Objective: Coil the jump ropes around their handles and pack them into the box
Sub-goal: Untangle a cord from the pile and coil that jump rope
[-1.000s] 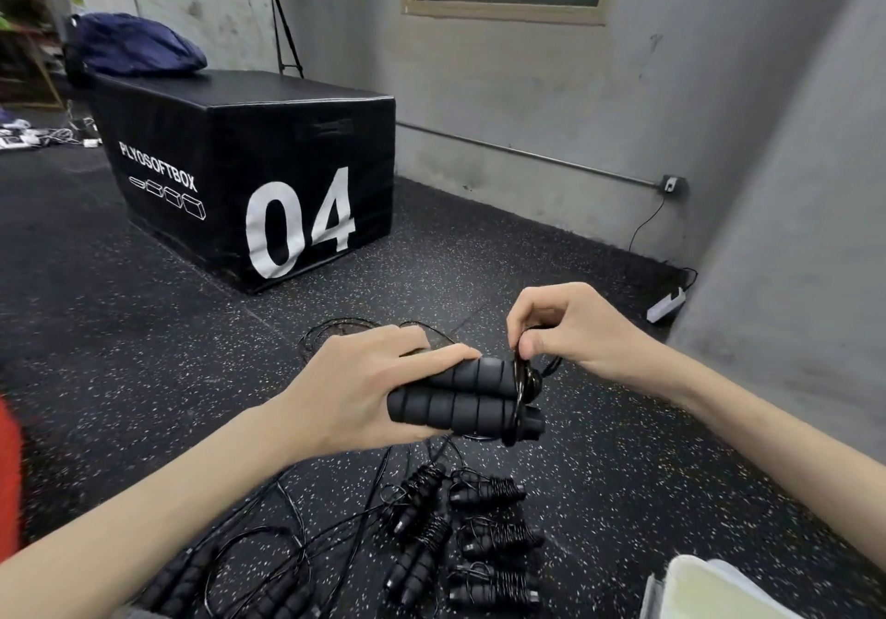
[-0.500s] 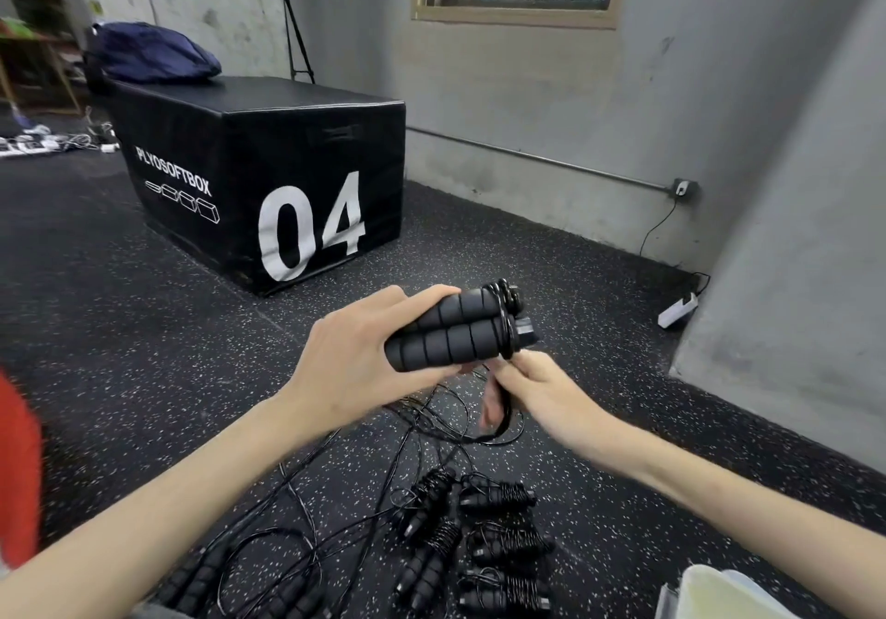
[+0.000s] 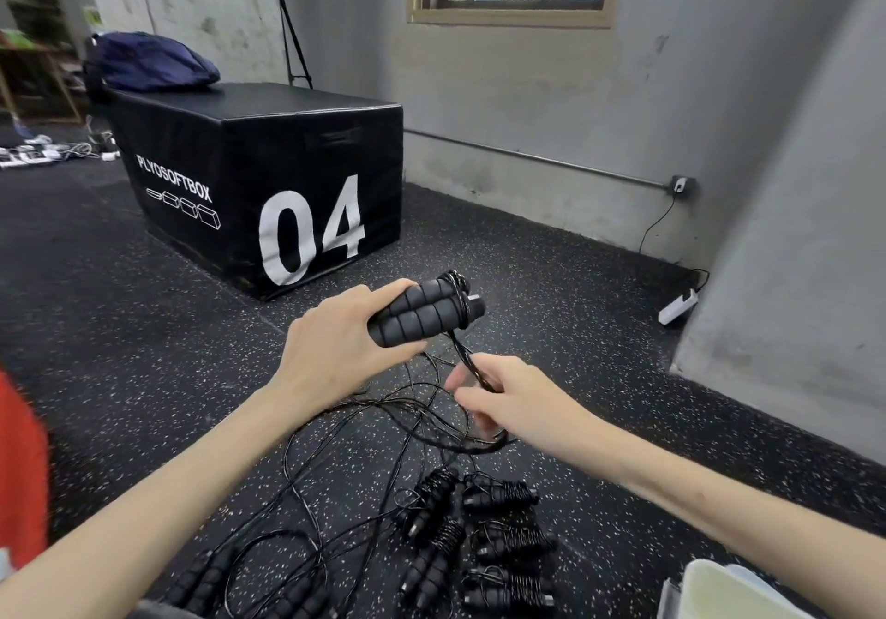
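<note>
Your left hand [image 3: 335,354] holds the 2 foam handles [image 3: 422,314] side by side at the centre of the frame, its grip closed around their near ends. A few turns of rope already sit at the far ends. Your right hand [image 3: 508,402], just below and right of the handles, pinches the black rope [image 3: 467,362] that runs down from those turns; its fingers are blurred, so the exact pinch is hard to read.

To wrap well, keep the handles pressed flush together and held steady, and let the right hand carry the rope around them. Keep light tension so each turn lies snug beside the last one, working back along the foam toward your left hand. Watch the slack [image 3: 364,422] looping on the floor below: it crosses other loose ropes and could snag.

5 coiled bundles [image 3: 484,537] lie at the lower centre, with uncoiled handles [image 3: 206,580] at the lower left. A pale container [image 3: 719,589] shows at the lower right edge, probably the box.
</note>
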